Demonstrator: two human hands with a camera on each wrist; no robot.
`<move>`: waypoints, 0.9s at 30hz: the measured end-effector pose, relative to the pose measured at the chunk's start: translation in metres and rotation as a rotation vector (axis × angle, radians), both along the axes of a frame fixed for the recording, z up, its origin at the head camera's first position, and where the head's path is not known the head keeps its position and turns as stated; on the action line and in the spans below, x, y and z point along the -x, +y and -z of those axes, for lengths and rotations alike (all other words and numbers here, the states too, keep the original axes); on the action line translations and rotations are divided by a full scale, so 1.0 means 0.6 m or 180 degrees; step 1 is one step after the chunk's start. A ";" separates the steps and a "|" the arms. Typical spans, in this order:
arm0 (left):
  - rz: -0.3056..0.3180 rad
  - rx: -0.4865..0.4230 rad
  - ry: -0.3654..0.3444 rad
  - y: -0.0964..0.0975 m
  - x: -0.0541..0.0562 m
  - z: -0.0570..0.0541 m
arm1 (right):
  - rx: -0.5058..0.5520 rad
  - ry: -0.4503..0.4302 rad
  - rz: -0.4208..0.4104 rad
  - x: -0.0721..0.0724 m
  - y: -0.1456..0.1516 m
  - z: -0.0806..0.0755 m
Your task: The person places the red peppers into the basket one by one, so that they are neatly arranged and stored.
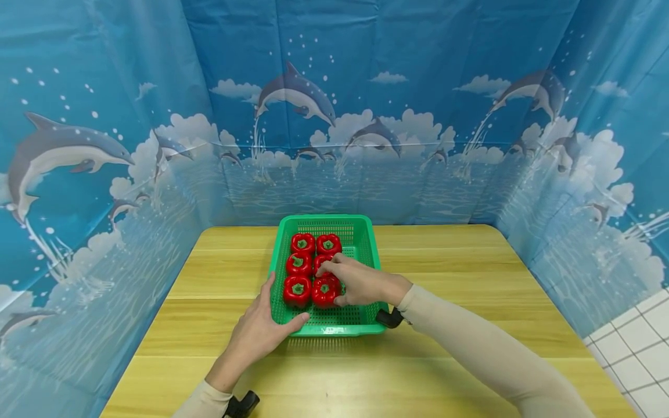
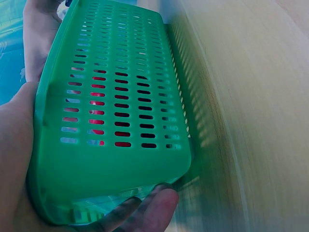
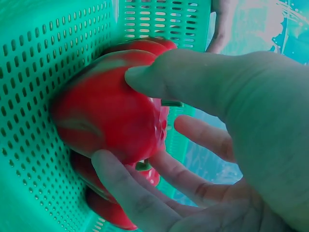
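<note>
A green plastic basket (image 1: 337,331) holds several red bell peppers in two columns, stems up. My left hand (image 1: 257,326) grips the basket's near left corner; in the left wrist view its fingers (image 2: 157,212) wrap round the outer wall. My right hand (image 1: 363,283) reaches inside from the right and grips the nearest right bell pepper (image 1: 324,294), thumb on one side and fingers on the other. That bell pepper (image 3: 108,108) rests among the others in the right wrist view. Behind it, one bell pepper (image 1: 319,262) is partly hidden by the fingers.
The basket stands on a wooden table (image 1: 444,255), towards the far edge. A blue dolphin-printed curtain (image 1: 324,191) hangs behind and on both sides. White floor tiles (image 1: 637,342) show at lower right. The basket's right side has bare floor (image 1: 360,255).
</note>
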State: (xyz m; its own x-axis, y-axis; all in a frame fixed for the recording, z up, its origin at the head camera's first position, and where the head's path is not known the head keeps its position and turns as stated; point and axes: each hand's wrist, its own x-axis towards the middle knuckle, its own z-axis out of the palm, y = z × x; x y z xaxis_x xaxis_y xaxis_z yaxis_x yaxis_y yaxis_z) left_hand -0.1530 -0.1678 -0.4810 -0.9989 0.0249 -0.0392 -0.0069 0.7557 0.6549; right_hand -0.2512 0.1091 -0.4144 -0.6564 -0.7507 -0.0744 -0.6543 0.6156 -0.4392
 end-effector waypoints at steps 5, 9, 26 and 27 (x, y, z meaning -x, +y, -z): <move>0.0006 -0.0002 0.0009 0.000 0.000 0.000 | -0.0033 -0.0029 0.0024 -0.001 0.001 0.001; -0.0001 0.0002 0.0015 0.000 0.000 0.000 | 0.0016 -0.0058 0.0021 0.000 0.003 0.001; 0.0001 -0.0007 0.0034 0.000 -0.001 0.000 | 0.0079 -0.0151 0.0129 0.001 0.011 0.001; 0.0002 -0.0008 0.0035 0.000 -0.001 0.000 | 0.0075 -0.0147 0.0131 0.001 0.012 0.001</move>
